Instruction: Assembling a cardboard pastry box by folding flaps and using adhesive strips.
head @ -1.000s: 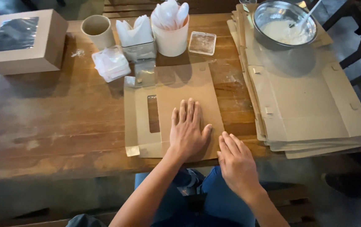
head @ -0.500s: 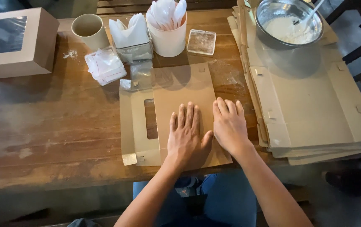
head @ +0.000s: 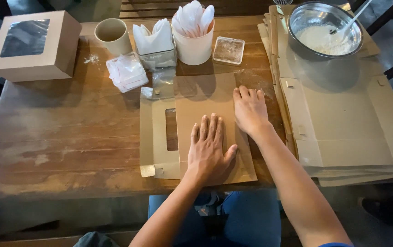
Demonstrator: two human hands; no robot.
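Note:
A flat, unfolded brown cardboard box blank (head: 196,98) with a window cut-out lies on the wooden table (head: 59,137) in front of me. My left hand (head: 209,147) presses flat on its folded-over panel, fingers spread. My right hand (head: 249,110) lies flat on the same panel, further up and to the right, close to the panel's right edge. Neither hand grips anything.
A stack of flat box blanks (head: 343,119) lies at the right, with a metal bowl (head: 324,29) of white batter on it. An assembled windowed box (head: 34,45) stands far left. A paper cup (head: 112,34), napkins (head: 153,41), a tub of white spoons (head: 194,32), a small clear lid (head: 228,49) and plastic packets (head: 125,72) line the back.
My right hand has moved from the table's near edge up onto the folded panel and slid further away along it. My left hand has stayed pressing on the panel.

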